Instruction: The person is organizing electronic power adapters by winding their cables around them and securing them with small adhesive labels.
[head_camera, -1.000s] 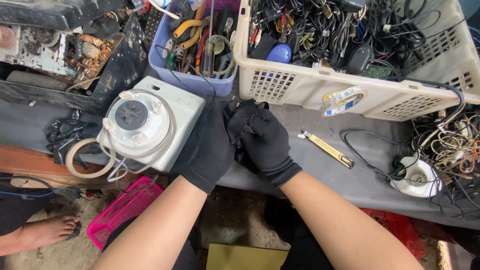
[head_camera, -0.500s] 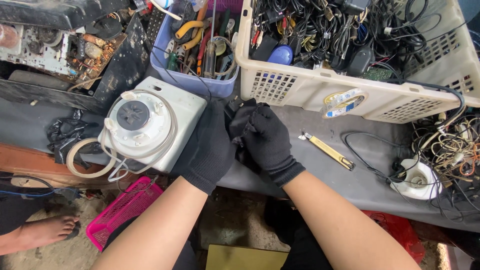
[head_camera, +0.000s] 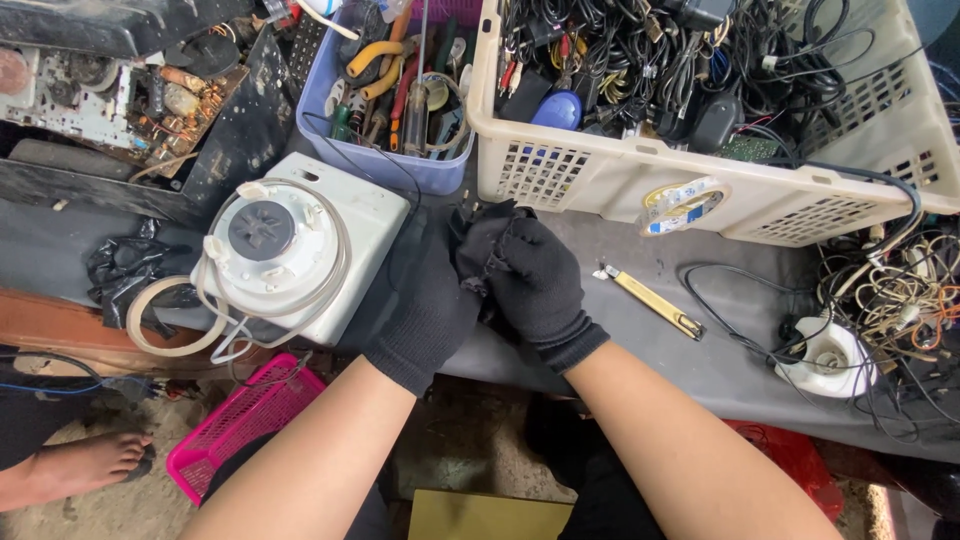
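Fingers of left hand (head_camera: 425, 300) and right hand (head_camera: 535, 280) together, clamped on a small dark part (head_camera: 478, 240).

appliance base (head_camera: 300, 250) left of hands (head_camera: 480, 280); cable basket (head_camera: 700, 190) behind (screwdriver (head_camera: 655, 300) right)

Matt knit gloves (head_camera: 530, 275); plastic basket (head_camera: 610, 180)

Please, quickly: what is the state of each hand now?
Left hand: gloved, curled against the right glove; a held thing cannot be told.
Right hand: gloved, fingers closed; contents cannot be told.
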